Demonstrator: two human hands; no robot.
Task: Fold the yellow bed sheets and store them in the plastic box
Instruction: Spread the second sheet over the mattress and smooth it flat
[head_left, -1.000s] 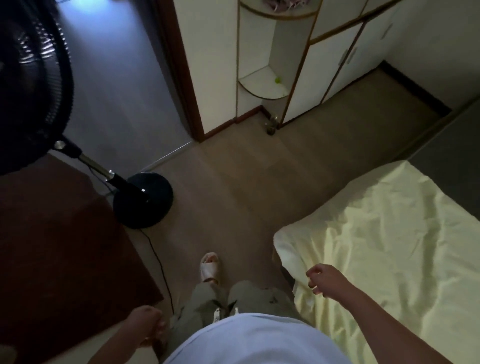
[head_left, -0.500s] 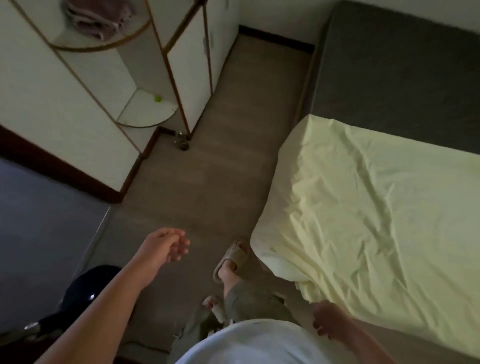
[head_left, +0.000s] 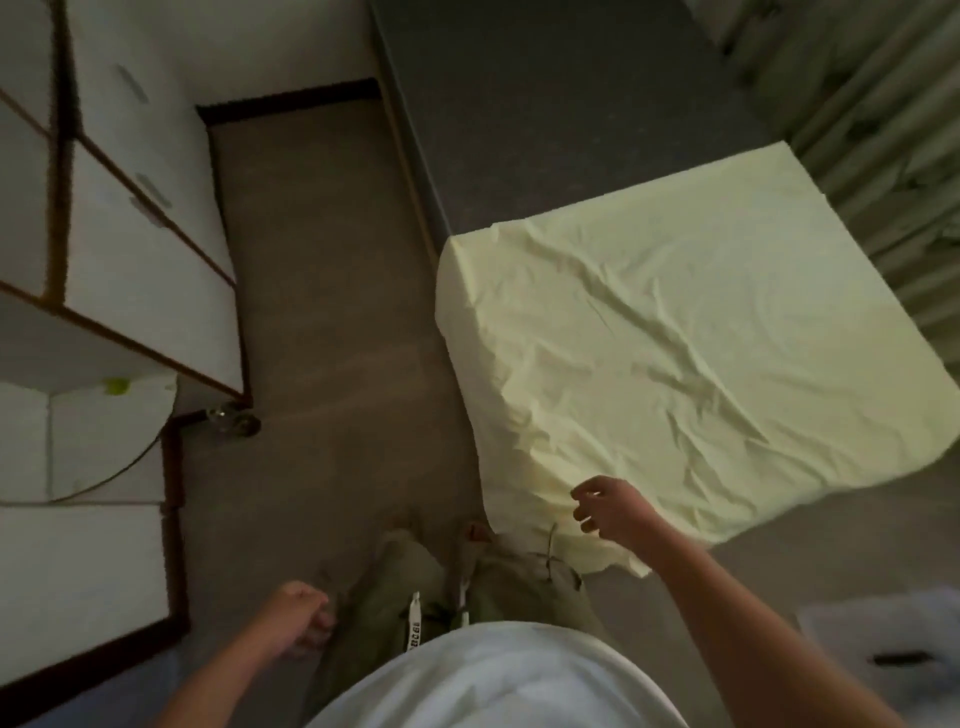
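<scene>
Hovering over the yellow sheet's (head_left: 675, 332) near corner, the right hand (head_left: 613, 512) holds nothing.

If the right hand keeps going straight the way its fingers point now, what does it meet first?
Most likely the pale yellow bed sheet: the right hand hovers with loosely curled fingers over its near hanging edge. Depth is unclear, so whether it touches already cannot be told.

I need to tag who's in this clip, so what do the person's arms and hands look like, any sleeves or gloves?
Both forearms are bare. The left hand and right hand wear no gloves. No watch or rings can be made out in the dim picture.
</scene>
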